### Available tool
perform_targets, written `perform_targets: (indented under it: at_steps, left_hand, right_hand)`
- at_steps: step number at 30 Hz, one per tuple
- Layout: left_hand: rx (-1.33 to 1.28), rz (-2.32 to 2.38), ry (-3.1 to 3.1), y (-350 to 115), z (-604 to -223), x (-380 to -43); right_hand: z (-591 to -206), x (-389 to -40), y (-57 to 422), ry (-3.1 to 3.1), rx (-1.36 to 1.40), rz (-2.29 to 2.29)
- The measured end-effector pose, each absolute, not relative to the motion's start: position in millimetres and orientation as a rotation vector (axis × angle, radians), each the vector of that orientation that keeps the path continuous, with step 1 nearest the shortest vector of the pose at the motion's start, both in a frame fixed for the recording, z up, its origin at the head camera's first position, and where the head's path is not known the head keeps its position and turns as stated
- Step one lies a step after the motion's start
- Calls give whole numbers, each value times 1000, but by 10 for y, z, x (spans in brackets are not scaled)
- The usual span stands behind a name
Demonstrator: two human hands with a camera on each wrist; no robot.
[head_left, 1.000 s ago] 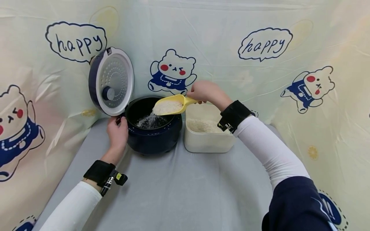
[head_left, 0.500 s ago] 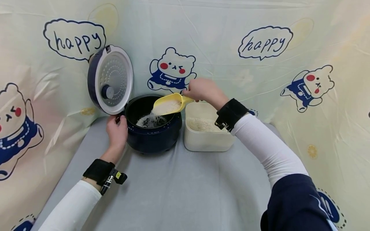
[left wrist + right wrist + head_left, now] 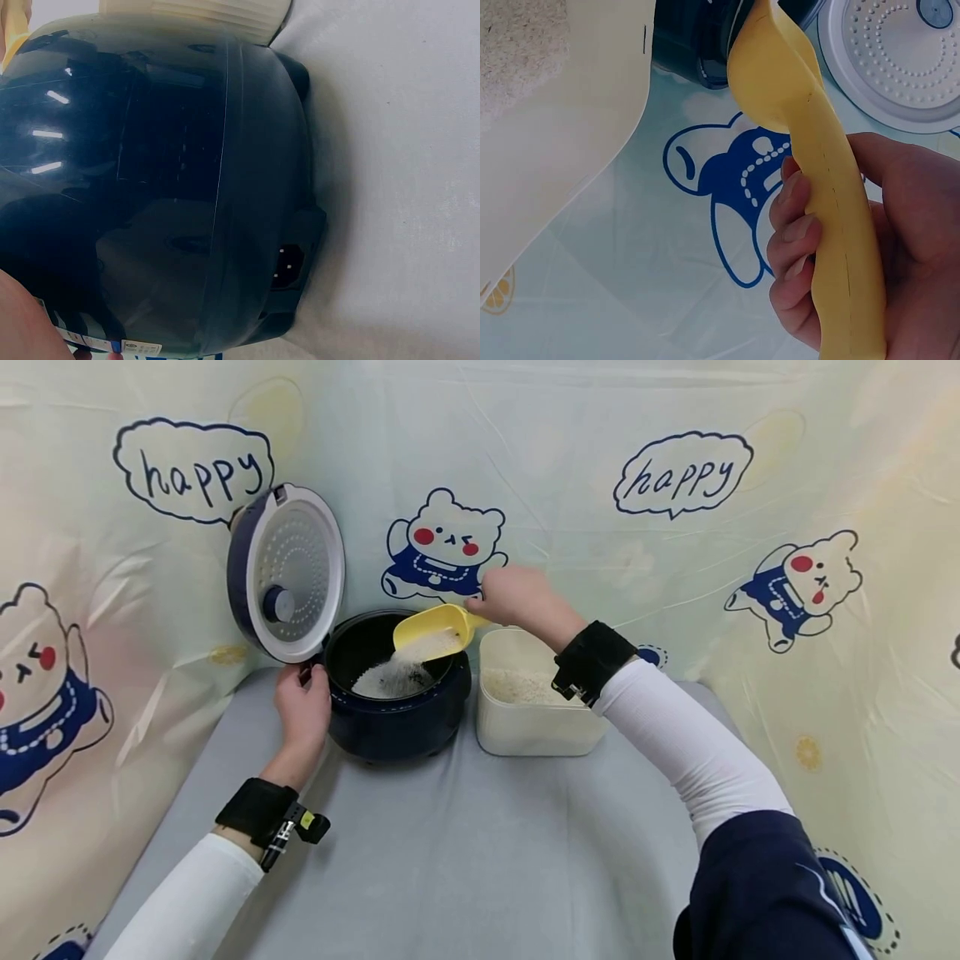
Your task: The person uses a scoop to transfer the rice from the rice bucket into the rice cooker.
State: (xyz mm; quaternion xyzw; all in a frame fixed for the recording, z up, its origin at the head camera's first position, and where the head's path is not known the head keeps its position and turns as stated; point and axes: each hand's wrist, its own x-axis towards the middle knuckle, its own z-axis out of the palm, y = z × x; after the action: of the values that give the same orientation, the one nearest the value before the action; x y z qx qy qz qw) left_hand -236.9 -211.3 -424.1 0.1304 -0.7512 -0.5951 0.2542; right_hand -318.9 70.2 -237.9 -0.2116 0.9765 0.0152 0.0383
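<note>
Yellow scoop [image 3: 431, 633] in my right hand [image 3: 517, 597], gripped by the handle, is tilted over the open rice cooker [image 3: 397, 727]. White rice [image 3: 390, 680] slides off the scoop's lip into the dark inner pot, where a pile lies. The right wrist view shows the fingers curled round the scoop handle [image 3: 847, 247]. My left hand [image 3: 303, 703] holds the cooker's left side by the hinge, just below the raised lid [image 3: 296, 572]; its fingers are partly hidden. In the left wrist view the cooker's dark side [image 3: 172, 135] fills much of the frame.
A cream rice bin [image 3: 540, 731] with rice inside stands just right of the cooker, under my right forearm. Both stand on a grey cloth [image 3: 465, 852]. A patterned curtain [image 3: 570, 468] hangs close behind. A power socket [image 3: 288, 266] shows low on the cooker.
The scoop has moved slightly left and tipped further, with less rice left in it. The pile in the pot has grown. My left hand keeps its place on the cooker.
</note>
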Motion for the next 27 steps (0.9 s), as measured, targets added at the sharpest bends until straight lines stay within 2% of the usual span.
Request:
perform_targets:
  at_steps: [27]
  left_hand:
    - [347, -1605, -2047, -2110, -4253, -2363]
  right_hand:
    - [-2487, -3135, 778, 3071, -829, -61]
